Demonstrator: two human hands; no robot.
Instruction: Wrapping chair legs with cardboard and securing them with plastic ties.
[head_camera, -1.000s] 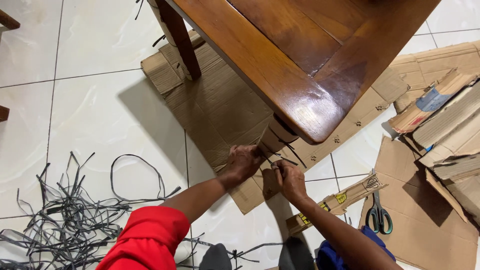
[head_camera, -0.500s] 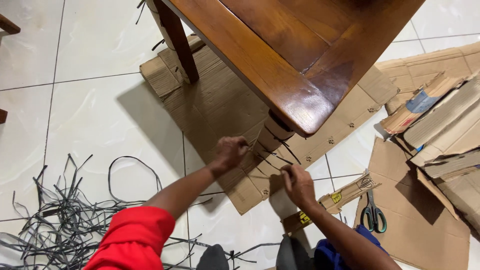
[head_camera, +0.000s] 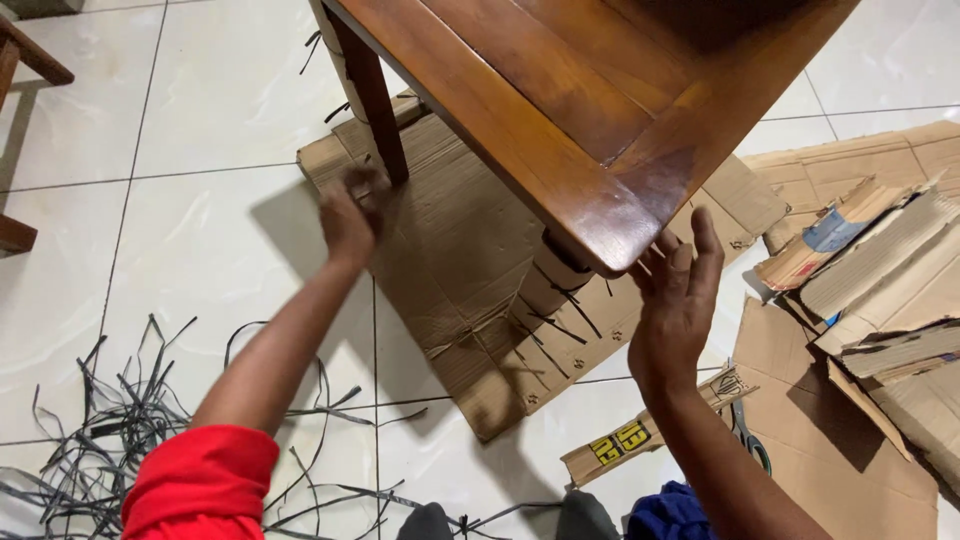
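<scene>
at the near left a tangle of grey plastic straps (head_camera: 110, 430) lies loose on the white tile floor (head_camera: 200, 250), dropped there rather than stacked. to its right the left hand (head_camera: 348, 215) reaches far out toward the dark table leg (head_camera: 378, 105) on the far side; it is blurred, the fingers seem loosely curled, and i cannot tell if it grips anything. that leg stands on a flattened cardboard sheet (head_camera: 450, 240), which lies between the wood and the tile, likely as padding. the wooden table (head_camera: 580, 110) fills the upper middle. under its near corner the nearer leg (head_camera: 555, 270) is wrapped in pale card with dark strap ends hanging off it. the right hand (head_camera: 675, 300) is open, fingers spread, touching the underside of the table's corner as if to steady it. at the far right, torn cardboard pieces (head_camera: 880, 280) are piled, with scissors (head_camera: 748, 435) just beside the right forearm.
</scene>
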